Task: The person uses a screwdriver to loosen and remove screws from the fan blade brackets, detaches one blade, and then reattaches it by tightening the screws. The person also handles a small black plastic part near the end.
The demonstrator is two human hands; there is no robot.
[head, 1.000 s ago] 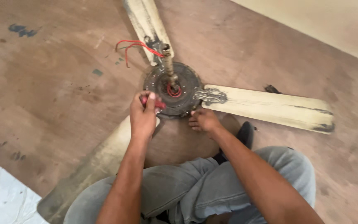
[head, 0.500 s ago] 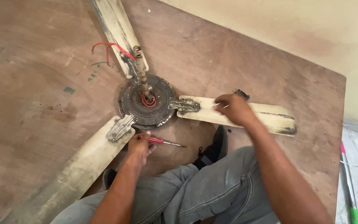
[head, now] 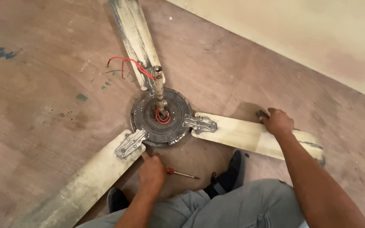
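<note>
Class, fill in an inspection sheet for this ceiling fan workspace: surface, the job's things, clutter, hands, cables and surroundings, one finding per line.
Surface: brown board floor, scuffed, with dark paint marks.
Job's things: ceiling fan lying flat, three worn cream blades bolted to a round motor hub, rod sticking up from the hub; red-handled screwdriver on the board below the hub.
Clutter: small dark object by the right hand; what it is cannot be told.
Hands: left hand beside the screwdriver handle, fingers near the hub; right hand resting on the right blade.
Cables: red wires trailing from the rod, a red loop at its base.
Surroundings: cream wall behind the board.
</note>
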